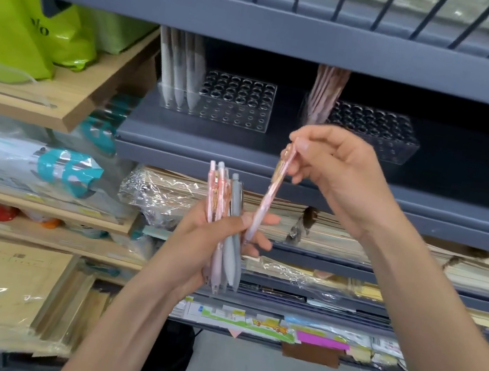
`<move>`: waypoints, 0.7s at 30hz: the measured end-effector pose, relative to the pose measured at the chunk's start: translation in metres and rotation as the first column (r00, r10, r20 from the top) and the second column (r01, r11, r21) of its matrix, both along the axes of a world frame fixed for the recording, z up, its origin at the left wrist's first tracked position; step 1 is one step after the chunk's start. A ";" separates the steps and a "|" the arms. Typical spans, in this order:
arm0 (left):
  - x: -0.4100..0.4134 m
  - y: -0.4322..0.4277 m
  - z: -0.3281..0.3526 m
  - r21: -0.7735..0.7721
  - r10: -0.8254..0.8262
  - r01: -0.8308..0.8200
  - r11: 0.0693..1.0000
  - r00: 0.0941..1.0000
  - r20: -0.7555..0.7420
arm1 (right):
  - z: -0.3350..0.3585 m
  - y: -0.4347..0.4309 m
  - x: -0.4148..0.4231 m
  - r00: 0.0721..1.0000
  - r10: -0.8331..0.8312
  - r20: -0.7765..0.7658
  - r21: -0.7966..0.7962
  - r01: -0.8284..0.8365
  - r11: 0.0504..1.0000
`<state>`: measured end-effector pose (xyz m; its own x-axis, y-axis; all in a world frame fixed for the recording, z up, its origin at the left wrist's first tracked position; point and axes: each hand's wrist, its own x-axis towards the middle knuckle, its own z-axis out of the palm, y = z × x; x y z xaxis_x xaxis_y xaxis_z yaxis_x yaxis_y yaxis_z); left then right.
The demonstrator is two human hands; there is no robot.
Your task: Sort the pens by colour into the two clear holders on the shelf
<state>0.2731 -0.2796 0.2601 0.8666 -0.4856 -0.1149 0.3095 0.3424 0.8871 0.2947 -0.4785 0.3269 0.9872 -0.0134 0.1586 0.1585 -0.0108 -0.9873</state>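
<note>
The left hand (197,242) grips a bundle (222,191) of pink and grey pens below the shelf (195,144) while the right hand (339,176) pinches one pink pen (267,201) by its clip end, whose free tip may snag the bundle or miss the pink-stocked right holder (384,144).

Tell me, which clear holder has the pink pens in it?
The right holder: it holds pink pens, while the left holder holds whitish pens.
</note>
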 end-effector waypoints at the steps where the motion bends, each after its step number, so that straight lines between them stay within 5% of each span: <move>1: 0.000 -0.006 -0.001 0.011 0.021 -0.021 1.000 1.000 0.012 | -0.003 -0.002 -0.003 1.000 -0.003 -0.029 0.004 0.003 1.000; 7: -0.001 -0.035 -0.007 -0.007 0.068 -0.068 0.998 0.998 0.006 | -0.007 -0.023 -0.017 0.997 -0.031 -0.067 -0.183 0.018 0.983; 11: -0.005 -0.046 -0.009 -0.046 0.050 -0.049 0.998 0.998 0.033 | 0.011 -0.049 -0.011 0.974 -0.197 0.108 -0.127 0.210 0.969; 16: -0.008 -0.050 -0.011 -0.004 0.049 -0.049 0.999 0.996 0.070 | 0.023 -0.071 0.006 0.840 -0.454 0.297 -0.027 0.483 0.875; 21: -0.007 -0.047 -0.011 0.022 0.061 -0.063 0.998 0.996 0.061 | 0.016 -0.070 0.025 0.832 -0.422 0.361 -0.212 0.514 0.831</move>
